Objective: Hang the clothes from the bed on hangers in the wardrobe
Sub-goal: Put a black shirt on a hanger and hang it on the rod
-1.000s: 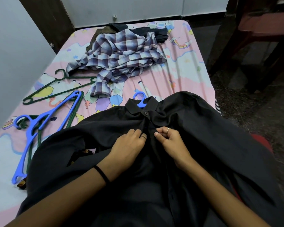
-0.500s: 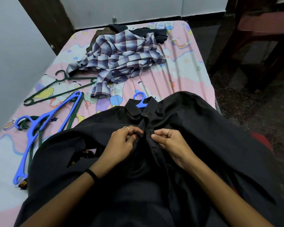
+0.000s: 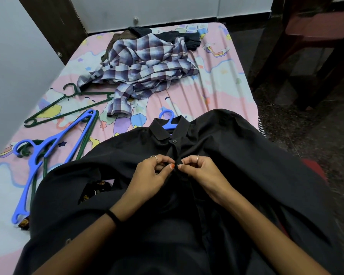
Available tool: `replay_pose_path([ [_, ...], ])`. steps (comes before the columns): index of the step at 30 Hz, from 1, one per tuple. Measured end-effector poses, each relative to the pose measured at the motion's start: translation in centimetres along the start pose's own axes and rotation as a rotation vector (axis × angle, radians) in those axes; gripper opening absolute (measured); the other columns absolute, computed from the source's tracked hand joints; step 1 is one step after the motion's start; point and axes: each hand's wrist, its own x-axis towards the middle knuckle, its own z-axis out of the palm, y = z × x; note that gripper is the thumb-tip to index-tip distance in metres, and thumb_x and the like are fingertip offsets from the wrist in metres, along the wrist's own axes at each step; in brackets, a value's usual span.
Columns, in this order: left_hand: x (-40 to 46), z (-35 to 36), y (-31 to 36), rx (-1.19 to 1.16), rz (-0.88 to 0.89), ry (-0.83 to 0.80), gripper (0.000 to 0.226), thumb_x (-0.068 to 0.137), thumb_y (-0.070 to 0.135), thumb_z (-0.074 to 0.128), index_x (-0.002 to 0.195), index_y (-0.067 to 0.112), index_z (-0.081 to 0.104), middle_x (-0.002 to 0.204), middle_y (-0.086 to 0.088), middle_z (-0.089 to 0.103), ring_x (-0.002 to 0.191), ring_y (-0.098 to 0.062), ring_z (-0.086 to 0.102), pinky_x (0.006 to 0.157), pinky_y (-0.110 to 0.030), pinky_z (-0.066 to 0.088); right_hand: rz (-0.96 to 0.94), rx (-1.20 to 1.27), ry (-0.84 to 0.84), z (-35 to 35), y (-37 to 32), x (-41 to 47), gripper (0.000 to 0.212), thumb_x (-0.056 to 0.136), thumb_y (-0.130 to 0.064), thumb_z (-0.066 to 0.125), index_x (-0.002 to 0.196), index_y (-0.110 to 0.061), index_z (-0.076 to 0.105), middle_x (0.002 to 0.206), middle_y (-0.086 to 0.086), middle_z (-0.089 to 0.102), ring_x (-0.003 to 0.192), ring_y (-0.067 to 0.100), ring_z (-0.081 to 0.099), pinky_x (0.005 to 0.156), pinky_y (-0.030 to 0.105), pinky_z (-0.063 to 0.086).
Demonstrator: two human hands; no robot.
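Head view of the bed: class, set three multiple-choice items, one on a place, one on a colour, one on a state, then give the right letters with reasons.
1. Where does the checked shirt lie?
A. beyond the black shirt, farther up the bed
B. on the floor
C. on a chair

2. What colour is the hanger hook at the black shirt's collar?
A. red
B. blue
C. white

3. What are both hands doing?
A. resting flat
B. lifting a hanger
C. pinching the black shirt's front

Answers: 1 A, it lies crumpled beyond the collar. 2 B, a blue hook pokes out. 3 C, left hand and right hand pinch the placket below the top button.
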Motion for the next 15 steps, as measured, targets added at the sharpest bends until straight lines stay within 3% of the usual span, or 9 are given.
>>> replay_pose_path([
  [4,-0.3,0.4,-0.1,0.099,0.105,0.105,0.014,0.084,0.014,0.07,0.093,0.026,0.071,0.1,0.012,0.053,0.091,0.007,0.055,0.079,-0.011,0.045,-0.005,-0.058,0.017,0.1,0.2,0.0,0.008,0.087,-0.009,0.067,0.08,-0.013,0.065,0.071,0.004,0.056,0.069,0.013,0.048,0.063,0.019,0.041],
  [7,-0.6,0.5,0.0,0.206,0.19,0.187,0.015,0.083,0.014,0.072,0.097,0.021,0.072,0.1,0.01,0.046,0.095,0.005,0.049,0.079,0.001,0.033,-0.022,-0.095,0.025,0.2,0.2,0.0,0.007,0.088,-0.01,0.066,0.082,-0.013,0.064,0.069,0.001,0.054,0.063,0.006,0.047,0.058,0.014,0.04],
  [11,-0.7,1.0,0.6,0.173,0.178,0.159,0.013,0.082,0.009,0.07,0.091,0.019,0.071,0.085,0.01,0.057,0.072,-0.001,0.053,0.066,-0.004,0.037,-0.074,-0.169,0.043,0.3,0.3,0.1,0.01,0.089,-0.01,0.064,0.08,-0.014,0.063,0.065,-0.007,0.052,0.055,-0.003,0.042,0.056,0.012,0.037],
  [15,-0.6,1.5,0.8,0.035,0.03,0.14,0.01,0.082,0.007,0.068,0.088,0.016,0.07,0.073,0.01,0.063,0.066,0.002,0.056,0.062,-0.007,0.042,-0.106,-0.274,0.071,0.2,0.7,0.2,0.01,0.086,-0.014,0.067,0.078,-0.019,0.063,0.065,-0.011,0.055,0.059,0.0,0.044,0.06,0.018,0.038],
])
